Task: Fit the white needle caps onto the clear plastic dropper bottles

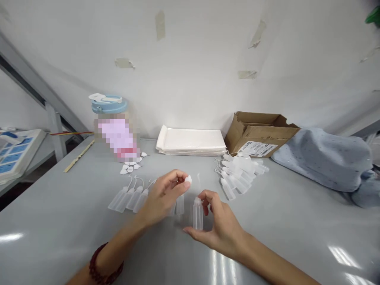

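Note:
Between thumb and fingers, my left hand (168,192) pinches a small white cap (188,180). My right hand (218,221) grips a small translucent plastic bottle (198,215), upright, with fingers at its neck and the thumb near its base. The cap is apart from the bottle, up and to its left. A row of similar bottles (126,199) with looped strings lies to the left, partly hidden behind my left hand. Another pile of these bottles (239,176) lies beyond my right hand.
Several white caps (130,168) lie by a blue-lidded tub (109,105) at the back left. White padded envelopes (192,141) are stacked by the wall. An open cardboard box (258,134) and blue-grey cloth (323,162) stand right of them on the grey table (74,225).

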`<state>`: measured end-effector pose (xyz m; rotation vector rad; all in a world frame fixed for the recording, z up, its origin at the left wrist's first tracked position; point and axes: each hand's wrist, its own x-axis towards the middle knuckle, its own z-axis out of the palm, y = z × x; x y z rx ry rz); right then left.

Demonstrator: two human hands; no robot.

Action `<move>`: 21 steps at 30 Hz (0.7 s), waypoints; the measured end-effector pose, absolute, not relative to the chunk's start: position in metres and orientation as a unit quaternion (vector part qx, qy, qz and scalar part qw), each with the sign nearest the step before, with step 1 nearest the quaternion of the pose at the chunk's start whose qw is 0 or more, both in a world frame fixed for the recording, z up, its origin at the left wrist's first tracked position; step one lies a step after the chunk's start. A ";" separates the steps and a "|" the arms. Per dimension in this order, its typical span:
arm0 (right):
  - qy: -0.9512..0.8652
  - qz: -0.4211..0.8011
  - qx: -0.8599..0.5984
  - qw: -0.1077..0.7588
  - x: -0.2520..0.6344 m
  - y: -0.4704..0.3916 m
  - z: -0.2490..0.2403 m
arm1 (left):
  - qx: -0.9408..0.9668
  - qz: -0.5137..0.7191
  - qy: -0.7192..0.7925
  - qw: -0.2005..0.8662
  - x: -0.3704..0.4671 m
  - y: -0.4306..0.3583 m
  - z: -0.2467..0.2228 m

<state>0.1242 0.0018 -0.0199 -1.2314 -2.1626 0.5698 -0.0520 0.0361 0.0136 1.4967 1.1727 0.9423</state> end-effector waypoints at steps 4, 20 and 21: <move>-0.811 0.205 -0.433 0.336 0.131 0.002 -0.029 | 0.564 0.383 0.468 0.562 -0.035 0.028 0.004; -0.852 0.065 -0.329 0.403 0.137 0.008 -0.026 | 0.505 0.392 0.464 0.613 -0.033 0.023 -0.001; -0.853 0.056 -0.328 0.402 0.137 0.008 -0.026 | 0.518 0.390 0.468 0.601 -0.033 0.023 0.000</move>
